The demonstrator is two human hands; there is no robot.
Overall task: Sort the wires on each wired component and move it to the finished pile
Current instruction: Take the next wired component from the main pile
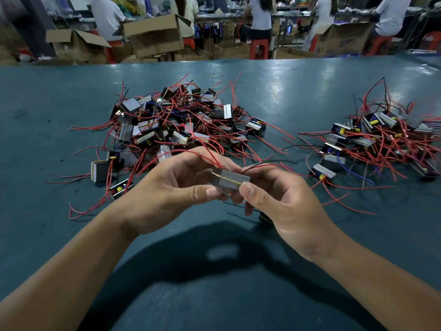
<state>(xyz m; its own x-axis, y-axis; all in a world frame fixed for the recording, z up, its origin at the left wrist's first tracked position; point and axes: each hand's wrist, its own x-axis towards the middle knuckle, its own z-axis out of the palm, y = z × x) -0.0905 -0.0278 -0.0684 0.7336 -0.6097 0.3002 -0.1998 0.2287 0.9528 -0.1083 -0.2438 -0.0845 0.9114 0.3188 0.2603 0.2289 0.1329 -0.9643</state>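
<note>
Both hands, left [167,187] and right [281,201], pinch one component [230,179] above the table [286,91]. Piles lie at 11 [176,123] and 2 o'clock [381,139].

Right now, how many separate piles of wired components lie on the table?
2: a larger pile ahead, left of centre, and a smaller pile at the far right, partly cut off by the frame edge.

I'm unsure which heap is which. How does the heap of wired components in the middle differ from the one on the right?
The middle heap of grey blocks with red wires is larger and spreads wider than the right heap of grey blocks with red wires. The right heap runs past the picture's edge; the middle one shows whole. Both lie on the teal table.
</note>
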